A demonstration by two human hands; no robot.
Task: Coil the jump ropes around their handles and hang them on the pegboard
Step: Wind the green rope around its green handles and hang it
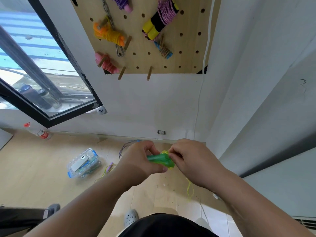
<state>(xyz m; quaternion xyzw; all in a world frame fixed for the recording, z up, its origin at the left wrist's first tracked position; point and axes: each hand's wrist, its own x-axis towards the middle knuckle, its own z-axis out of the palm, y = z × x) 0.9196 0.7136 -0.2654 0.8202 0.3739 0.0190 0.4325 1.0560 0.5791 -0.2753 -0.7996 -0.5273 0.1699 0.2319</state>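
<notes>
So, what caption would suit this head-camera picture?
Left hand grips green handles, right hand pinches their yellow cord, below a pegboard of coiled ropes.

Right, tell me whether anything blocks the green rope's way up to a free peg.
Nothing visible does. The left hand and right hand hold the green rope; only bare wall lies between it and the two free pegs at the pegboard's bottom edge.
</notes>
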